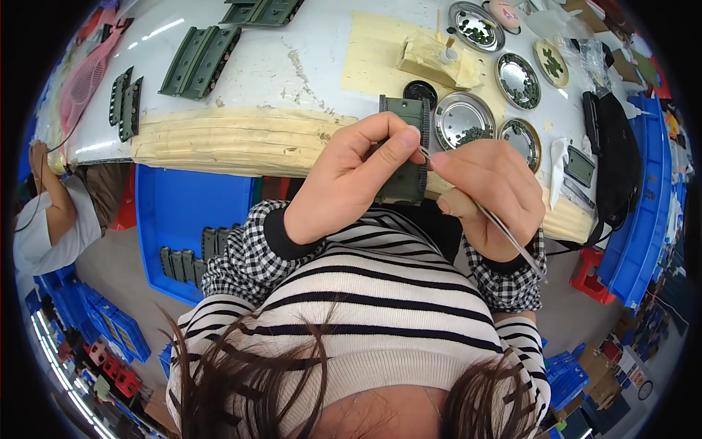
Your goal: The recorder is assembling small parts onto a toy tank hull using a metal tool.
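Note:
At the table's near edge, my left hand (347,175) lies over a dark green plastic model hull (406,110) with ribbed sides. Its thumb and forefinger are pinched together at the hull's right side, and the other fingers curl out of sight. In my right hand (493,183) are slim metal tweezers (506,233). Their tips meet the left fingertips; whether a tiny part sits between them I cannot make out. Just beyond, a round metal dish (447,117) holds small green parts, beside a small black cup (420,91).
More metal dishes (518,80) of green bits stand at the right, near a tape-covered block (439,60). Green hulls (199,62) and track pieces (125,104) lie at the left. Below the edge is a blue bin (212,197) with several green pieces. Another person (62,219) is at far left.

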### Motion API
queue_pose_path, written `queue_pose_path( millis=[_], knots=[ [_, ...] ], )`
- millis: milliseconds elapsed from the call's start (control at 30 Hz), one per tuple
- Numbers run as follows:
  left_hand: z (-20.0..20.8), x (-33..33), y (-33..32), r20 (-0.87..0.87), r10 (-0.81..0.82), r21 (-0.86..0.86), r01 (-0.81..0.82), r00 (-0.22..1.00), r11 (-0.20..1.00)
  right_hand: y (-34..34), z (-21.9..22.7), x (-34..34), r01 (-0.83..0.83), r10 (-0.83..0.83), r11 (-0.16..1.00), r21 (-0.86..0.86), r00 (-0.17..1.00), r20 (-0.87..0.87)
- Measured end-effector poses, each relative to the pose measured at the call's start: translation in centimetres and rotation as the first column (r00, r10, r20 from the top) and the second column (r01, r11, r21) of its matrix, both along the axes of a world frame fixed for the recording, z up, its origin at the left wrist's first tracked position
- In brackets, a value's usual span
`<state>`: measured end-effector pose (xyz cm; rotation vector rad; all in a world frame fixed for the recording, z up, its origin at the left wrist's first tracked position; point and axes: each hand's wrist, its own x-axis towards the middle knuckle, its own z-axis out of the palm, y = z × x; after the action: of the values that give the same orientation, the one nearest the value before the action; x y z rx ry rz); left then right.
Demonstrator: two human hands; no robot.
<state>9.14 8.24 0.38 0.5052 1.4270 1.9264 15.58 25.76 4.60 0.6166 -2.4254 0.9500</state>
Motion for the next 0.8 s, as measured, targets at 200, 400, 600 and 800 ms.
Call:
queue_pose_path(
  millis=[200, 400, 600, 800],
  knots=[
    [0.1, -0.2, -0.4, 0.391, -0.095, 0.235, 0.000, 0.915, 0.972, -0.1, -0.4, 0.8, 0.046, -0.018, 0.943, -0.329, 0.996, 0.086],
    [0.0, 0.0, -0.1, 0.415, -0.095, 0.265, -0.020, 0.905, 0.964, -0.4, -1.0, 0.9, 0.089, 0.029, 0.844, -0.529, 0.977, 0.210],
    [-0.4, -0.1, -0.2, 0.455, -0.120, 0.350, -0.054, 0.882, 0.935, -0.9, -0.9, 0.6, 0.102, -0.022, 0.894, -0.437, 0.983, 0.183],
    [-0.3, 0.0, 0.0, 0.457, -0.085, 0.314, -0.071, 0.885, 0.947, -0.7, -1.2, 0.0, 0.060, -0.053, 0.958, -0.282, 0.998, 0.035]
  ],
)
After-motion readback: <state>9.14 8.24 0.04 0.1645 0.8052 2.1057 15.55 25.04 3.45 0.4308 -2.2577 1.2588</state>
